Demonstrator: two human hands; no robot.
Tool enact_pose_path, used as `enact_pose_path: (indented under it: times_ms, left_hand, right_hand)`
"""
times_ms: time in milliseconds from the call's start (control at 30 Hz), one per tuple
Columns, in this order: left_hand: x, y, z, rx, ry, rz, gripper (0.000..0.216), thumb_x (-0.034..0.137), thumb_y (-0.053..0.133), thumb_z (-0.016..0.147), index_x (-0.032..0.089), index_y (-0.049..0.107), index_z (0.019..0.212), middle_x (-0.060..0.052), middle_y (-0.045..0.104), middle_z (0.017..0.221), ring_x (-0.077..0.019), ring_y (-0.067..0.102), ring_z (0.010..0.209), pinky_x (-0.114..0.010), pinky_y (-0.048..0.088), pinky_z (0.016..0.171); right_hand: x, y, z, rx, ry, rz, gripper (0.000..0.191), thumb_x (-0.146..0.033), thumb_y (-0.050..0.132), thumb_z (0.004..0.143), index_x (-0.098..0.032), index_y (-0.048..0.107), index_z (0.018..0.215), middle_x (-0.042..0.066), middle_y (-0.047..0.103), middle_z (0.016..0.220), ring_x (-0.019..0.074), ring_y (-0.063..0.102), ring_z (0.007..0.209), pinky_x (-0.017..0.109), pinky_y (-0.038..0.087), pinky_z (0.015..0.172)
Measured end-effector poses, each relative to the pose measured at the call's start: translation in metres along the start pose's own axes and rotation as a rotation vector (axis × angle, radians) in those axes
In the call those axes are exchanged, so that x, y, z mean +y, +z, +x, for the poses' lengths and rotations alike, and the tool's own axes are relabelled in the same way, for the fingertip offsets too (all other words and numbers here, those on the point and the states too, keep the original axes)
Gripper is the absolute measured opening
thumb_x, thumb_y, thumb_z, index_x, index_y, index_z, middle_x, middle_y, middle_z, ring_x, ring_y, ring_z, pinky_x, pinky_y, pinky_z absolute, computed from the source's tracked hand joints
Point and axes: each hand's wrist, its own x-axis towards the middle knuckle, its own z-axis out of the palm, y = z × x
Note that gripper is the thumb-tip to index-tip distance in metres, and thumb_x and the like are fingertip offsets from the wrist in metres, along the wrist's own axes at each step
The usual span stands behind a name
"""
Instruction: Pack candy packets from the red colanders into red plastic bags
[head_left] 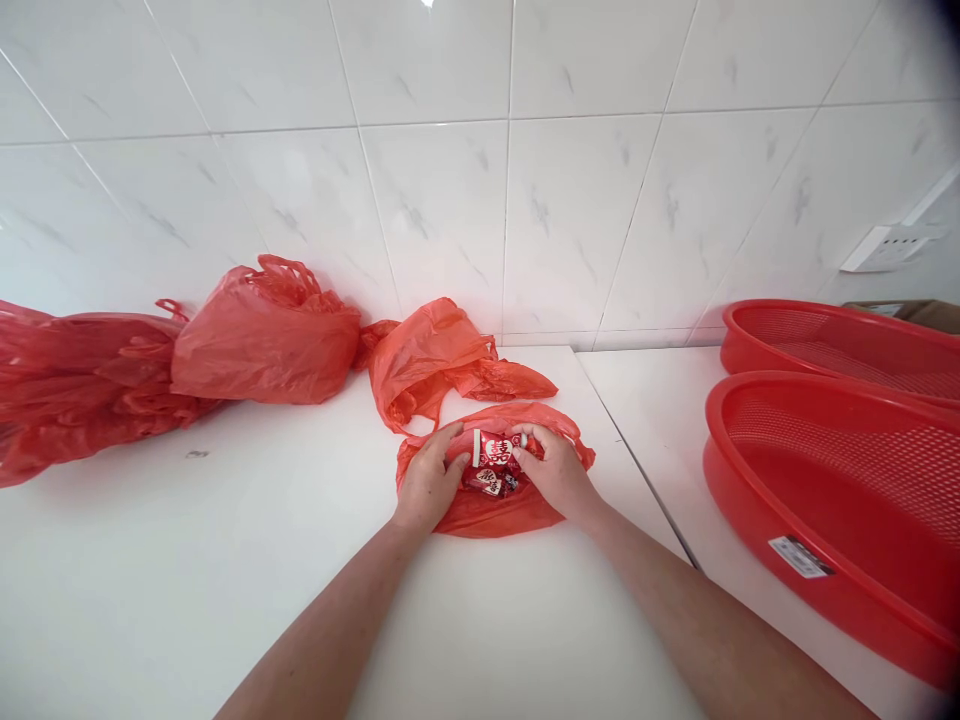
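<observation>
A thin red plastic bag (499, 520) lies spread open on the white table. Over its middle is a small red packet (496, 449) with white ends and large white characters. My right hand (559, 470) pinches the packet's right end between thumb and fingers. On the other side, my left hand (431, 482) has its fingers bent over the bag's left rim, with the thumb close to the packet's left end; bag film lies between them. Several small wrapped pieces (491, 482), red, white and dark, rest in the bag below the packet. The undersides of both hands are hidden.
Another crumpled red bag (427, 350) lies just behind. Farther left, a filled red bag (266, 340) and a heap of red bags (90, 380) stand along the tiled wall. Two red mesh baskets (757, 540) occupy the right, past a seam (637, 460) in the tabletop.
</observation>
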Motion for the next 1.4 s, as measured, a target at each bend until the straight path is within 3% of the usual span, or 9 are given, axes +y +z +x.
enact_pose_path:
  times_ms: [133, 267, 400, 633, 767, 900, 1000, 1167, 1400]
  left_hand:
    - [-0.005, 0.002, 0.001, 0.055, 0.033, 0.049, 0.053, 0.021, 0.055, 0.085, 0.028, 0.045, 0.136, -0.002, 0.053, 0.137, -0.0188, 0.061, 0.107, -0.032, 0.051, 0.089]
    - [-0.002, 0.0, 0.0, 0.012, 0.145, 0.03, 0.043, 0.017, 0.052, 0.086, 0.026, 0.054, 0.129, -0.001, 0.056, 0.133, -0.0186, 0.054, 0.12, -0.029, 0.05, 0.094]
    - [0.002, -0.002, 0.0, 0.005, 0.244, 0.041, 0.033, 0.014, 0.05, 0.087, 0.023, 0.061, 0.116, -0.001, 0.064, 0.121, -0.0165, 0.058, 0.114, -0.028, 0.048, 0.098]
    - [0.007, -0.005, -0.003, -0.014, 0.346, 0.075, 0.026, 0.017, 0.046, 0.09, 0.023, 0.065, 0.106, -0.001, 0.07, 0.105, -0.0153, 0.064, 0.097, -0.026, 0.051, 0.087]
    - [0.011, -0.006, -0.004, -0.045, 0.371, 0.079, 0.024, 0.02, 0.044, 0.092, 0.023, 0.065, 0.104, -0.001, 0.071, 0.101, -0.015, 0.065, 0.091, -0.025, 0.052, 0.082]
    - [0.008, -0.003, -0.004, -0.039, 0.352, 0.096, 0.024, 0.023, 0.047, 0.091, 0.023, 0.064, 0.107, -0.002, 0.07, 0.105, -0.0158, 0.065, 0.095, -0.026, 0.052, 0.084]
    - [0.004, 0.0, -0.003, -0.032, 0.316, 0.107, 0.027, 0.024, 0.05, 0.089, 0.024, 0.063, 0.113, -0.001, 0.069, 0.112, -0.0169, 0.064, 0.102, -0.028, 0.052, 0.089]
    - [0.002, 0.001, -0.003, -0.032, 0.288, 0.1, 0.027, 0.026, 0.049, 0.09, 0.025, 0.063, 0.114, -0.001, 0.069, 0.112, -0.0168, 0.064, 0.102, -0.028, 0.052, 0.091]
    - [0.004, -0.001, -0.003, -0.061, 0.259, 0.091, 0.028, 0.024, 0.052, 0.088, 0.026, 0.064, 0.114, 0.001, 0.07, 0.111, -0.0168, 0.065, 0.102, -0.028, 0.052, 0.089]
  right_hand:
    - [0.004, 0.002, 0.001, -0.013, 0.042, -0.131, 0.034, -0.031, 0.053, 0.084, -0.024, 0.058, 0.117, 0.006, 0.065, 0.116, 0.0225, 0.06, 0.107, 0.037, 0.048, 0.089]
    - [0.003, 0.002, 0.0, 0.03, -0.048, -0.237, 0.035, -0.03, 0.053, 0.085, -0.025, 0.057, 0.119, 0.006, 0.063, 0.116, 0.0222, 0.058, 0.107, 0.037, 0.047, 0.089]
    - [0.002, 0.001, 0.0, 0.092, -0.122, -0.283, 0.027, -0.027, 0.053, 0.084, -0.024, 0.061, 0.11, 0.007, 0.062, 0.109, 0.0216, 0.059, 0.099, 0.036, 0.048, 0.083]
    - [-0.004, -0.004, -0.004, 0.165, -0.095, -0.016, 0.021, -0.034, 0.047, 0.088, -0.023, 0.057, 0.102, 0.002, 0.067, 0.093, 0.0186, 0.062, 0.082, 0.034, 0.049, 0.076]
    - [-0.009, -0.004, -0.007, 0.095, -0.05, 0.163, 0.021, -0.033, 0.037, 0.091, -0.023, 0.052, 0.101, -0.001, 0.063, 0.075, 0.0155, 0.059, 0.061, 0.03, 0.049, 0.061]
    - [-0.009, 0.0, -0.005, 0.108, -0.094, 0.043, 0.022, -0.026, 0.043, 0.087, -0.023, 0.055, 0.105, 0.003, 0.067, 0.097, 0.0189, 0.064, 0.09, 0.035, 0.052, 0.079]
    - [-0.005, 0.003, -0.003, 0.039, -0.162, -0.138, 0.035, -0.021, 0.049, 0.082, -0.025, 0.055, 0.117, 0.003, 0.063, 0.12, 0.0207, 0.058, 0.112, 0.039, 0.047, 0.094]
    - [0.001, 0.005, -0.001, -0.117, -0.176, -0.329, 0.05, -0.02, 0.057, 0.079, -0.028, 0.051, 0.128, 0.003, 0.06, 0.127, 0.0225, 0.058, 0.114, 0.04, 0.049, 0.091]
    - [-0.001, 0.003, -0.001, -0.033, -0.189, -0.291, 0.048, -0.015, 0.055, 0.078, -0.026, 0.053, 0.124, 0.003, 0.062, 0.122, 0.0202, 0.058, 0.111, 0.038, 0.049, 0.091]
